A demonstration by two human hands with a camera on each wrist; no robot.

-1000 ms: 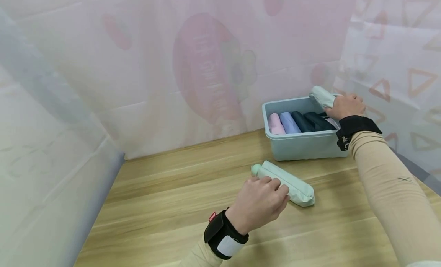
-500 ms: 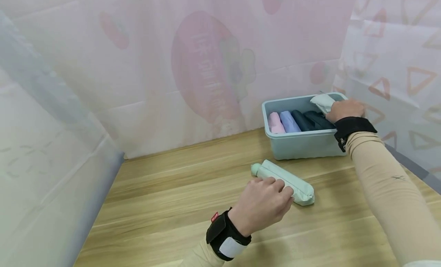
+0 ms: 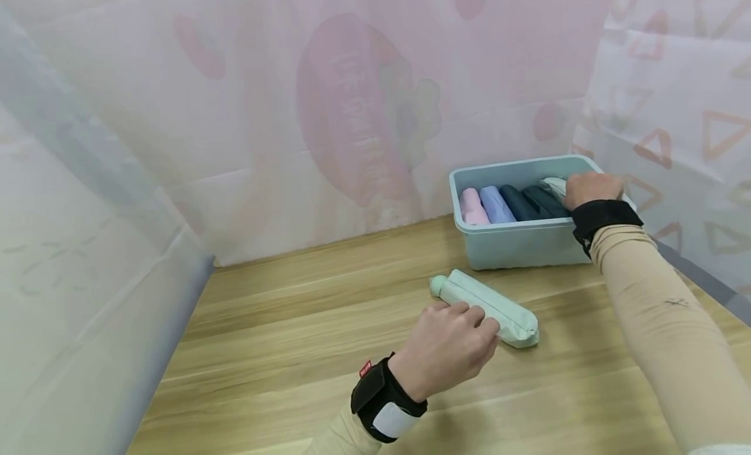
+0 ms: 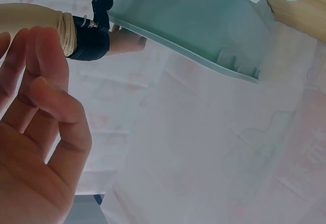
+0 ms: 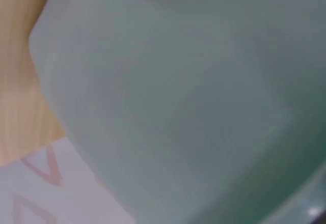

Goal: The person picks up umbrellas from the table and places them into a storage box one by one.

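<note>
A folded mint umbrella (image 3: 493,306) lies on the wooden table (image 3: 293,324). My left hand (image 3: 476,323) rests against its near side with loosely curled fingers; in the left wrist view the left hand (image 4: 35,147) holds nothing. A pale blue-green bin (image 3: 522,243) stands at the back right. My right hand (image 3: 589,188) grips a second mint umbrella (image 3: 554,185), low at the bin's right end. Pink (image 3: 471,207), lavender (image 3: 495,205) and two dark umbrellas (image 3: 530,203) lie side by side inside. The right wrist view shows only the blurred bin wall (image 5: 178,96).
Translucent patterned curtains (image 3: 352,103) close off the table at the back, left and right. The bin (image 4: 204,25) sits in the back right corner, close to the curtain. Bare wood stretches left of the umbrella and toward the near edge.
My right hand has lowered its mint umbrella from above the bin's rim down into the right end. My left hand has slid back a little along the table umbrella.
</note>
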